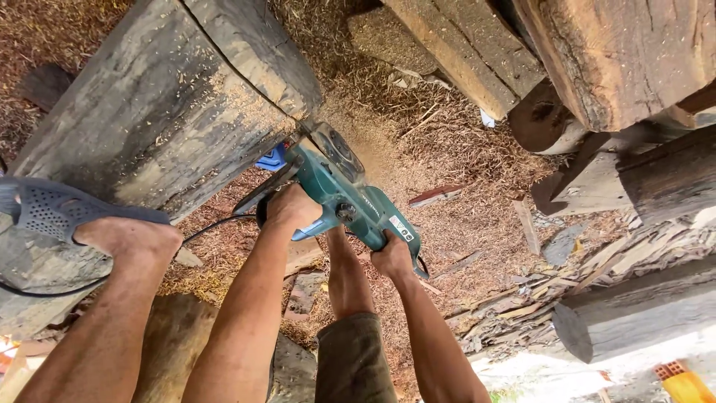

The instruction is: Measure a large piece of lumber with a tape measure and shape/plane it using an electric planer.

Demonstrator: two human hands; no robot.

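Left hand (292,207): fingers wrapped tight round the front handle of the teal electric chainsaw (344,192). Right hand (393,257): fingers clamped on the rear grip, just behind the saw body. Both closed hard on the tool, no slack showing.

Saw sits between the two hands. Its nose end runs forward from the left fingers and meets the end of the big grey log (160,112); the bar itself is hidden in or behind the wood. Pale dust is spraying out just past the saw housing, so I'd judge the cut is live, mid-pass through the log end.

Left of the left fingers: a foot in a grey perforated clog (56,209) planted on the log, bracing it. Black power cord (212,224) trails from the saw back under that leg.

Below the fingers: ground thick with sawdust and chips (447,216). Further right: stacked squared timbers (634,60) and offcuts, well apart from the cut.

Judgement: continuing calls for steady two-handed feed, the foot held firm so the log can't roll, and the cord kept away from the chain. How deep the cut has gone can't be told.
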